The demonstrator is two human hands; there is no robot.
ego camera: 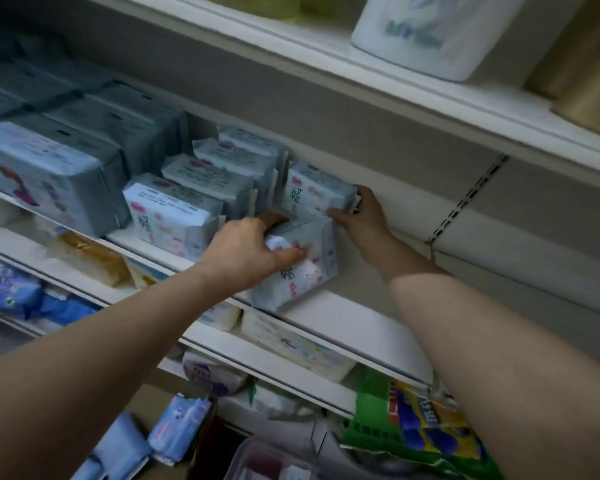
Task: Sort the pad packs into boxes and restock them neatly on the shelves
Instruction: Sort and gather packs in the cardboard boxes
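Both your hands are on pad packs at the shelf.

Your left hand (253,251) grips the front pack (298,268), thumb on its face; your fingers hide its top corner. Your right hand (357,216) holds the back pack's (314,190) right end, fingertips hidden. The front pack stands tilted at the shelf (354,323) edge, long side running back.

Single head view, close in and tilted, angled down across the white shelf (343,327) at arm's reach.
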